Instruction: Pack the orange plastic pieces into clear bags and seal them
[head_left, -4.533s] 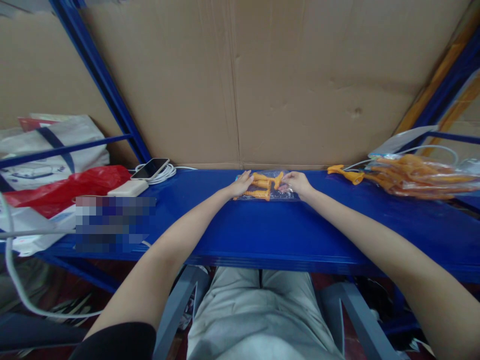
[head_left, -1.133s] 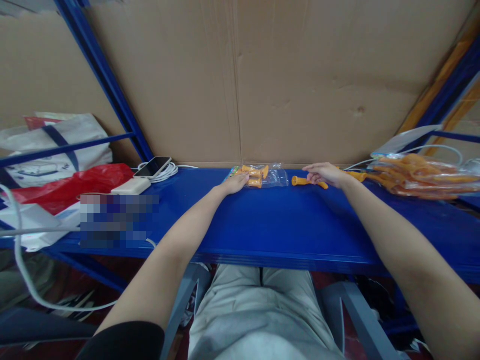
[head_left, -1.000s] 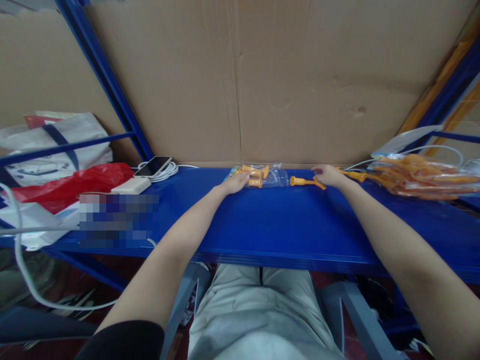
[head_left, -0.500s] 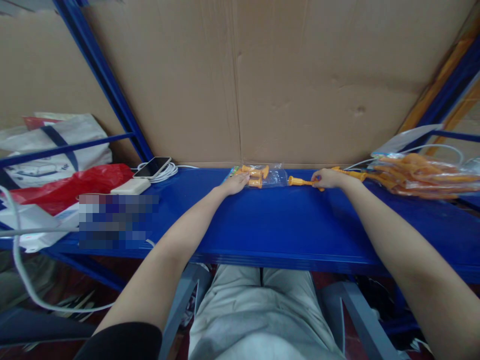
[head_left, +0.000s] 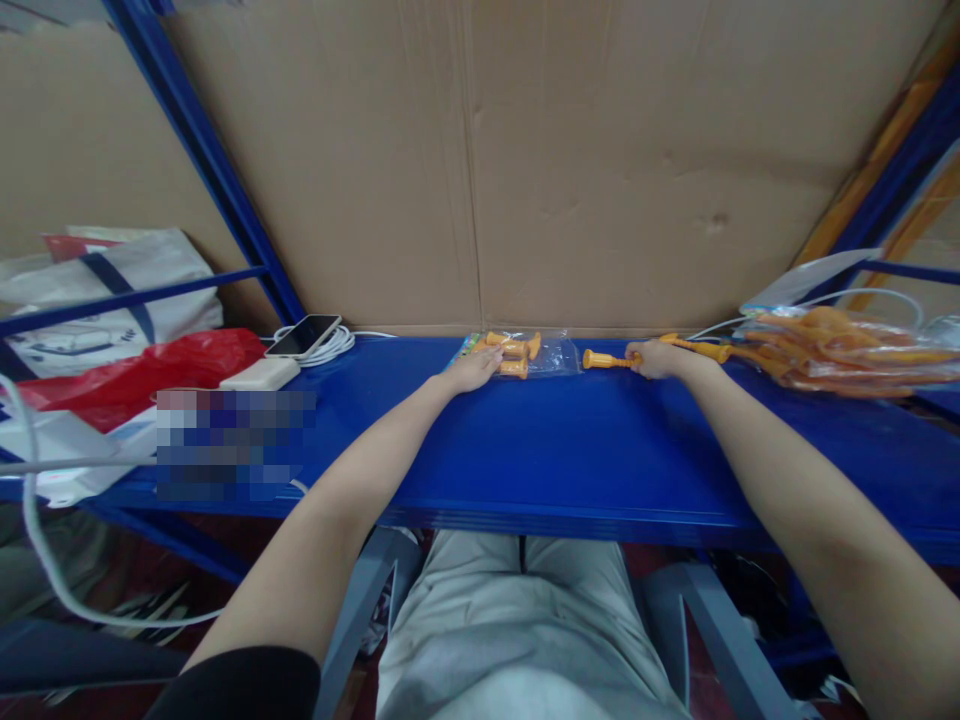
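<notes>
On the blue shelf (head_left: 570, 450), right of the clear bag (head_left: 551, 352), lies a big heap of orange pieces (head_left: 832, 350) not yet bagged. The bag holds a few. The right hand (head_left: 656, 358), just right of the bag, is closed around one orange piece (head_left: 604, 359). The left hand (head_left: 474, 368) lies flat, pinning the bag's left edge.

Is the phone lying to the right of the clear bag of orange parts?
No, the phone lies left of the clear bag, on the white cable.
</notes>
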